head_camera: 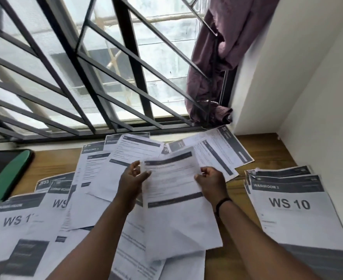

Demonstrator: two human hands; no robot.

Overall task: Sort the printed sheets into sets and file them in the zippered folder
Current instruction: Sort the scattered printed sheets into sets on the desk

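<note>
Both hands lift one sheet above the littered tabletop.
The left hand (131,181) and right hand (211,181) pinch the sheet (174,178) by its side edges; a stack (287,207) lies by the right edge.

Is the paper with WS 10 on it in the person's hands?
No, the WS 10 sheet lies on the table, apart from both hands.

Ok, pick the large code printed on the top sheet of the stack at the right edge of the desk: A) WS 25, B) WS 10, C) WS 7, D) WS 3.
B: the top sheet of the right-hand stack reads "WS 10" in large letters under a dark header band reading "WASHROOM 2".
</note>
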